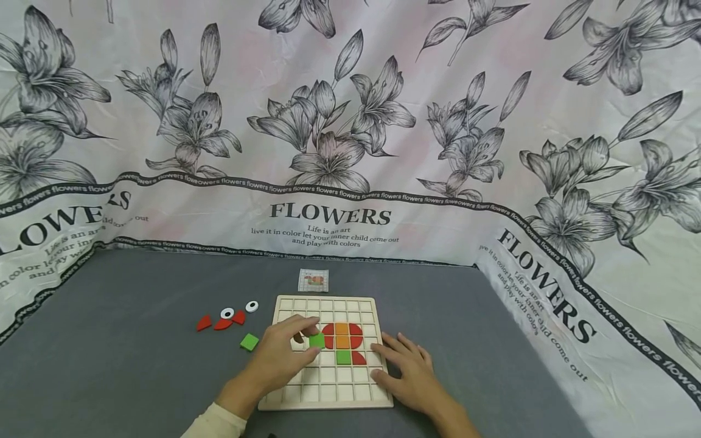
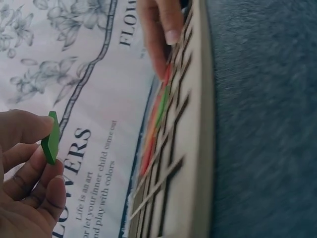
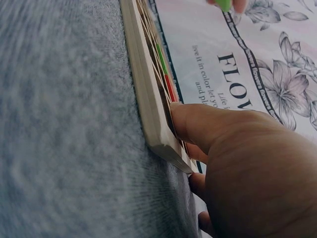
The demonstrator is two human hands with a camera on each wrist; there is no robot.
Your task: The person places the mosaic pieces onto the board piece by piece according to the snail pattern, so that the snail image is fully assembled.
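Observation:
Between thumb and fingertips, my left hand [image 1: 274,356] pinches a green square tile [image 1: 316,341] over the left part of a wooden grid board [image 1: 323,396]. In the left wrist view this tile [image 2: 51,139] is tilted and apart from the board. On the board, red curved pieces [image 1: 356,330] flank orange squares [image 1: 342,329]. Below them lie another green square [image 1: 343,358] and a red quarter piece [image 1: 358,359]. My right hand [image 1: 408,371] rests at the board's right edge, fingers spread; its thumb [image 3: 190,121] touches the top in the right wrist view.
Left of the board lie a loose green square [image 1: 249,342], several red pieces [image 1: 204,323] and two white discs with black centres [image 1: 252,306]. A small picture card [image 1: 313,281] lies behind the board. Floral fabric [image 1: 328,219] borders the grey tabletop [image 1: 142,365].

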